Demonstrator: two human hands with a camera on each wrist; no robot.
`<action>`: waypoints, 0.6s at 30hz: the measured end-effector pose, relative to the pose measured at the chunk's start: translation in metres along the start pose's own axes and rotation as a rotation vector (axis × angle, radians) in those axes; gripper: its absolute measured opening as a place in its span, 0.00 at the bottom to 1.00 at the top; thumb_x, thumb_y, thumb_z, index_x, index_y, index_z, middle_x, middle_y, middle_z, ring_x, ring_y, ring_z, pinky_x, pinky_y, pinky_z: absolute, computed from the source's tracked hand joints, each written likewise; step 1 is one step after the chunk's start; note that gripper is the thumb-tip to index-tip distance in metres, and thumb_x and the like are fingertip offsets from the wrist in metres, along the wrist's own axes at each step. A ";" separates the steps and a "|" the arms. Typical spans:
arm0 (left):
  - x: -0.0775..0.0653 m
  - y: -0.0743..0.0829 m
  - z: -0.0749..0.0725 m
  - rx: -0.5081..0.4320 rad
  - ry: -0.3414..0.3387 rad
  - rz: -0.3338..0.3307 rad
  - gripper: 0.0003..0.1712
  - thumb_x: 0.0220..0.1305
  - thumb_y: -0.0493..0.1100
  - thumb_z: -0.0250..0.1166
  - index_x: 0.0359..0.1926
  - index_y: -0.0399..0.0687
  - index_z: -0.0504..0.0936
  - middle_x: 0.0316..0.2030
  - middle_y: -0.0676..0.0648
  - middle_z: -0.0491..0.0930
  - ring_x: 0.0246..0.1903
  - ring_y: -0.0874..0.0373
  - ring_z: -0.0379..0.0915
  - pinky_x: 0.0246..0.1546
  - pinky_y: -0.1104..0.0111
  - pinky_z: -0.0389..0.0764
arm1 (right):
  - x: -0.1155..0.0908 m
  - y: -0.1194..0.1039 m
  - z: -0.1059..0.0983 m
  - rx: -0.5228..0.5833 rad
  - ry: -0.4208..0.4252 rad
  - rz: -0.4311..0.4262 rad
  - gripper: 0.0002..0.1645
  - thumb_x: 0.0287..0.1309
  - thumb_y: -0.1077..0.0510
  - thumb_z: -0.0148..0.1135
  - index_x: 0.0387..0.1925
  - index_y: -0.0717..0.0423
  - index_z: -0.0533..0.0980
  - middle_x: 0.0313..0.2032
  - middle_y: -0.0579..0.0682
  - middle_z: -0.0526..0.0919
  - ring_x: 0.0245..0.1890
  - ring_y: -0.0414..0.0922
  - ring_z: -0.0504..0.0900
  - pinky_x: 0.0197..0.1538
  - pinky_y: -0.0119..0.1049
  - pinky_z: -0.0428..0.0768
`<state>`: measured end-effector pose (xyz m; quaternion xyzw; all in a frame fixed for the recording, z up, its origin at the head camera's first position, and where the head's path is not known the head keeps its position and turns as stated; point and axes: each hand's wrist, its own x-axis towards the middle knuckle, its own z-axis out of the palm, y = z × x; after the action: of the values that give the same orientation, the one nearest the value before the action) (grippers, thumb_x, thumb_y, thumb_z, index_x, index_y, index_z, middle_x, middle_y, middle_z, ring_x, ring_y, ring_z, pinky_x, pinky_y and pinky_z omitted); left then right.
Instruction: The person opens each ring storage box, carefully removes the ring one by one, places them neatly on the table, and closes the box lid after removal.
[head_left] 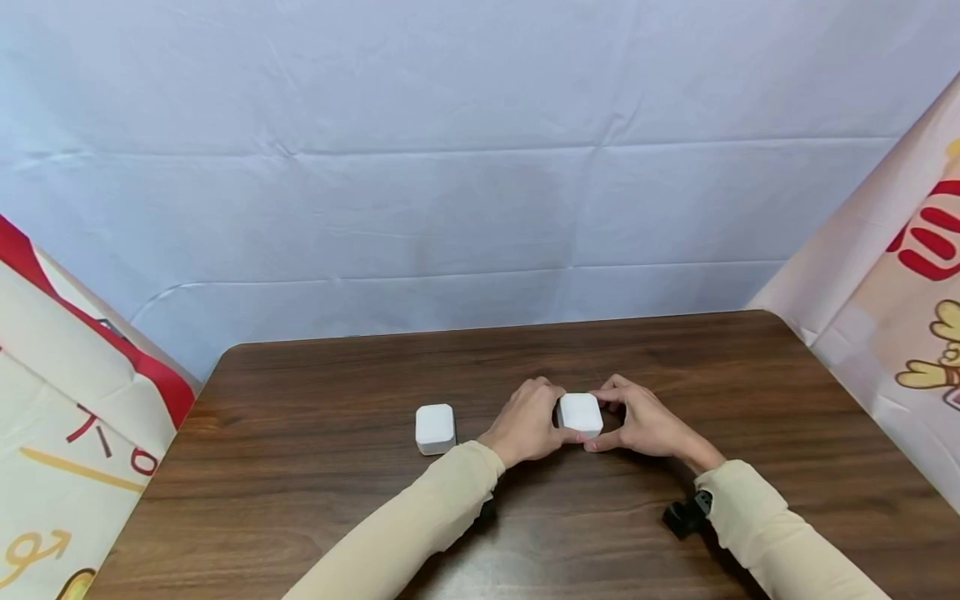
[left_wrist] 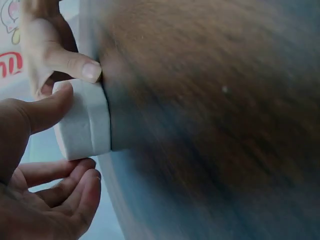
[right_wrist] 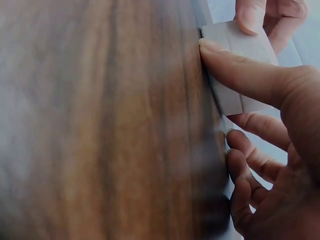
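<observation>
The first white cut-corner box [head_left: 435,428] is seen on the counter [head_left: 300,467], to the left of the second white cut-corner box [head_left: 581,413]. This second box is gripped at its left by the left hand's [head_left: 527,419] fingers, at its right by the right hand's [head_left: 647,423].

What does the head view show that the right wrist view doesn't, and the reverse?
Only the head view shows a second white box to the left of the held one, along with the cream sleeves and the printed cloth at the sides.

Only the right wrist view clearly shows a line running across the side of the held white box.

Both show the left hand and right hand gripping that box, and the wooden tabletop.
</observation>
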<state>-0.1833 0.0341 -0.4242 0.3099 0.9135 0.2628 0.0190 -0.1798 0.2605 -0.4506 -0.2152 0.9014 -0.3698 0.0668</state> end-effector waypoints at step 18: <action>0.016 -0.002 -0.020 -0.463 -0.119 -0.383 0.33 0.75 0.62 0.56 0.52 0.33 0.82 0.31 0.49 0.73 0.28 0.57 0.65 0.33 0.65 0.69 | 0.003 -0.004 -0.003 -0.033 0.009 0.000 0.38 0.39 0.47 0.86 0.50 0.63 0.83 0.40 0.49 0.74 0.38 0.46 0.70 0.40 0.36 0.71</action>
<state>-0.2012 0.0327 -0.4063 0.1342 0.8685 0.4370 0.1917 -0.1824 0.2584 -0.4461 -0.2148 0.9076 -0.3558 0.0590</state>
